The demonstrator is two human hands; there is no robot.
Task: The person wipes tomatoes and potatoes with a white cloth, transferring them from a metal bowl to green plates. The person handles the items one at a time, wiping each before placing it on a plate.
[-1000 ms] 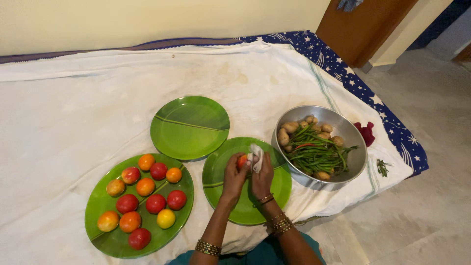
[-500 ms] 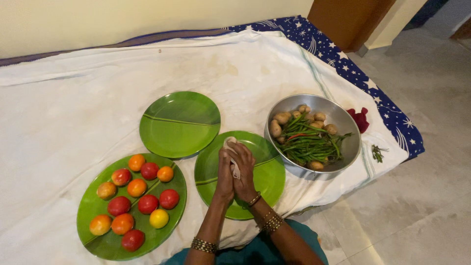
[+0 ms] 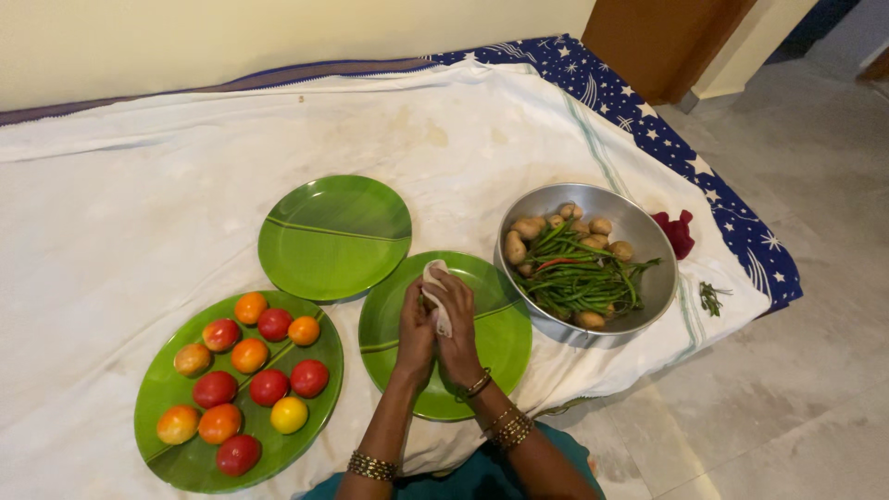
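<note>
My left hand and my right hand are pressed together over the middle green plate. A white cloth is clasped between them, its end sticking out above the fingers. Whatever the cloth wraps is hidden by my palms; a second ago a red tomato was in my left hand. Both wrists carry bangles.
A green plate at the left holds several red, orange and yellow tomatoes. A bare green plate lies behind. A steel bowl at the right holds green beans and small potatoes. A red object lies beside the bowl. The white sheet's edge drops to the floor at the right.
A second ago a red tomato showed in my left hand with the cloth against it. My hands have since closed together around it, and the view shifted slightly.
</note>
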